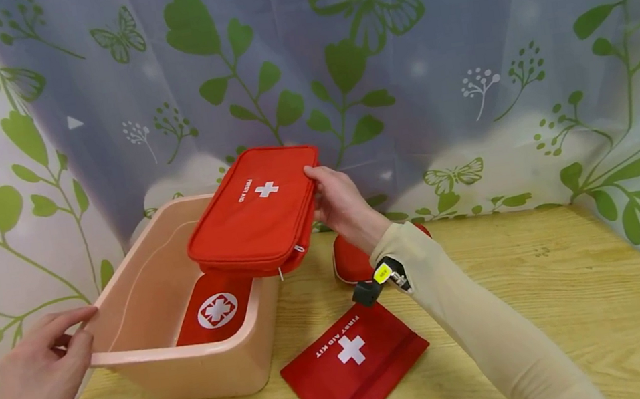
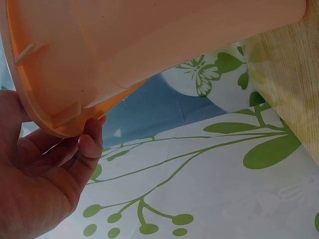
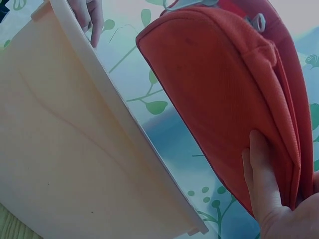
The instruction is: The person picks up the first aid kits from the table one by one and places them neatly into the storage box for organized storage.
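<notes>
My right hand (image 1: 345, 204) grips a red zippered first aid case (image 1: 257, 208) by its right edge, holding it tilted above the right side of a pink plastic tub (image 1: 266, 341). In the right wrist view the fingers lie under the case (image 3: 209, 99), which is clear of the tub's rim (image 3: 134, 119). At the tub's near left corner my left hand (image 1: 44, 364) pinches the rim; the left wrist view shows its fingers curled under the tub's lip (image 2: 65, 127). Inside the tub lies a red item (image 1: 215, 307) with a white round emblem, partly hidden by the wall.
A flat red first aid kit pouch (image 1: 354, 363) with a zipper lies on the wooden table (image 1: 540, 305), right of the tub. Behind my right wrist sits another red case (image 1: 352, 259), partly covered by the arm. A leaf-patterned curtain (image 1: 457, 40) hangs behind the table.
</notes>
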`<state>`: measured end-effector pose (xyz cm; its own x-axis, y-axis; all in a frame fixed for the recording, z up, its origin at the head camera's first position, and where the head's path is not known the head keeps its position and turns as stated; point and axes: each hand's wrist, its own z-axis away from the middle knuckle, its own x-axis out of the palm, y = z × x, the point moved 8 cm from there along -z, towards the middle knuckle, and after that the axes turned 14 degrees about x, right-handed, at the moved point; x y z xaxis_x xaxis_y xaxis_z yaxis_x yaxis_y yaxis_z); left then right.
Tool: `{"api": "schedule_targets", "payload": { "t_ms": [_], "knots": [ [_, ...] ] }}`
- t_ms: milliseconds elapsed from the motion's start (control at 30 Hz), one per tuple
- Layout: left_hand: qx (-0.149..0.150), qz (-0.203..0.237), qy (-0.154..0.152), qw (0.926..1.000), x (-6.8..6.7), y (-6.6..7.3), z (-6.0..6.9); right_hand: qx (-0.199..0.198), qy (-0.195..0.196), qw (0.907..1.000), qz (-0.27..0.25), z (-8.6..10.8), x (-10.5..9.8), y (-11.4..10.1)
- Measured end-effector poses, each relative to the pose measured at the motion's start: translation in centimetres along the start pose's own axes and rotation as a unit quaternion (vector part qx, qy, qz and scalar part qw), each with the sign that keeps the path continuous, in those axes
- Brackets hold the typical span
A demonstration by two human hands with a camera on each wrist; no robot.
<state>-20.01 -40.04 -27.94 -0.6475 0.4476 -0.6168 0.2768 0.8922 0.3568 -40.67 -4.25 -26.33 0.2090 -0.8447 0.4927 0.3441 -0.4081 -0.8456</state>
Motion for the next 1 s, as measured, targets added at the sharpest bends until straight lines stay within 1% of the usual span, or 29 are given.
{"api": "schedule_targets", "payload": {
  "t_ms": [533,700,1000],
  "knots": [
    [0.000,-0.007,-0.003,1.0000,0.1,-0.1,0.0,-0.003,-0.002,0.9997,0.026,-0.2,0.9,0.6],
    [0.003,-0.002,-0.001,1.0000,0.1,0.0,0.0,-0.003,-0.011,0.9992,0.038,-0.4,1.3,0.8],
    [-0.002,-0.004,-0.003,1.0000,0.1,0.1,0.0,0.002,-0.012,0.9991,0.040,-0.8,1.5,1.2]
  ]
}}
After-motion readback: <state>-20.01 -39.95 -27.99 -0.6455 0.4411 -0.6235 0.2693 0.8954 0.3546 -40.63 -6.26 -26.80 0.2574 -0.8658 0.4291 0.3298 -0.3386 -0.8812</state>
